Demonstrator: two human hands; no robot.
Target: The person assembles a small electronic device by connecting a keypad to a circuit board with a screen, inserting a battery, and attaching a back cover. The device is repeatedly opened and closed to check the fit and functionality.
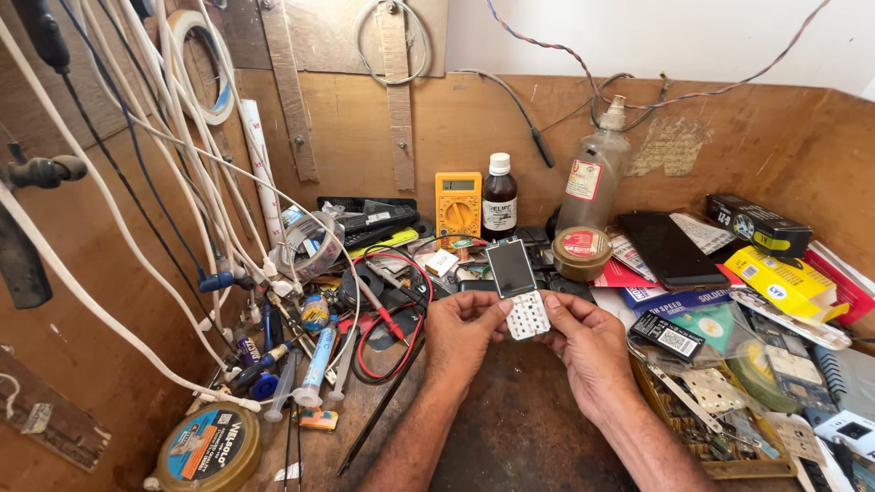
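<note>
A small opened phone body [518, 287], with a dark screen above and a white keypad board below, is held upright over the wooden bench. My left hand [460, 333] grips its lower left edge with thumb and fingers. On the other side, my right hand [588, 342] pinches the lower right edge. Both forearms reach in from the bottom of the view.
A yellow multimeter [458, 205], dark brown bottle [499, 199] and clear plastic bottle [594, 178] stand at the back wall. A round tin [581, 252], red and black probe leads [387, 333], syringes, white cables on the left and boxes and parts trays on the right crowd the bench.
</note>
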